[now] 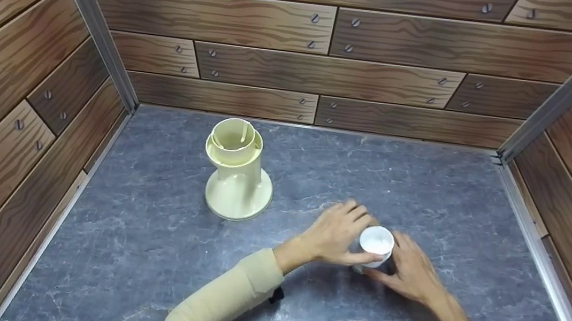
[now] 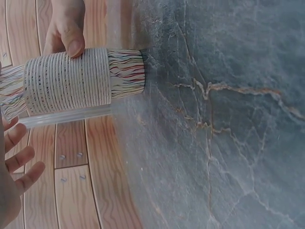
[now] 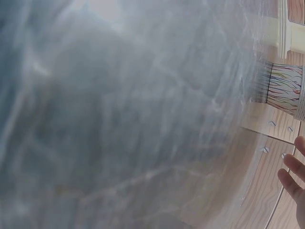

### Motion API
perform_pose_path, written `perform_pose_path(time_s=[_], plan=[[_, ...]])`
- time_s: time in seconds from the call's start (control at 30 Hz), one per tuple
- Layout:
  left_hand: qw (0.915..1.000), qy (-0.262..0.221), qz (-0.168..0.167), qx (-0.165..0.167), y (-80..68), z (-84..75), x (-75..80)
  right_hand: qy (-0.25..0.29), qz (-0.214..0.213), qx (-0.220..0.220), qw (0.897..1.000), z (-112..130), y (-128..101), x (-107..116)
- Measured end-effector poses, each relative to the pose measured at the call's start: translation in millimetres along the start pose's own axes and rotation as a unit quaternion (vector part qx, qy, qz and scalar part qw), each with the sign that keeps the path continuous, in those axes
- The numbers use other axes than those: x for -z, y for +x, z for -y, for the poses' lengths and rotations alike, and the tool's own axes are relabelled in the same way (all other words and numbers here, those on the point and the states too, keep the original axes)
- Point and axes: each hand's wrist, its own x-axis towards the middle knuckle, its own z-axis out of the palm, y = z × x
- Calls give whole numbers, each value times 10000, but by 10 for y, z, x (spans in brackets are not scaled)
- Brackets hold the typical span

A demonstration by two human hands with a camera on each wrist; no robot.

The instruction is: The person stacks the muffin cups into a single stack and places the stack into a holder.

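A stack of white paper cups (image 1: 377, 241) with multicoloured streaks stands on the tabletop between the two hands. Its many rims form a ribbed band in the left wrist view, with patterned cup walls (image 2: 126, 74) above and below. My right hand (image 1: 416, 269) grips the stack from the right, thumb on the ribs and fingers behind. At the top, my left hand (image 1: 337, 233) holds it with the thumb across the front and the index finger at the back; its other fingers (image 2: 31, 179) spread away. Alongside the ribs runs a clear plastic strip (image 2: 71, 117).
A cream plastic stand (image 1: 239, 193) with a round base and an open double-walled tube on top stands left of the hands. Wood-patterned walls (image 1: 264, 23) with metal edge strips enclose the grey marbled tabletop (image 1: 146, 252).
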Motion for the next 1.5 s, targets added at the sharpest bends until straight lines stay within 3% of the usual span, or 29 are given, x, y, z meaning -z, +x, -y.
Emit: perform_pose_path(time_s=[0.6,1.03,1.5], plan=[[9995,235,204,67,-33,-35,-70,9,-145,147,9998,-3,8,-16],[9985,399,364,129,-49,-56,-140,-30,-51,21,10000,1,5,-22],[9985,235,458,179,-88,-56,-176,-167,-115,286,9994,-31,5,-25]])
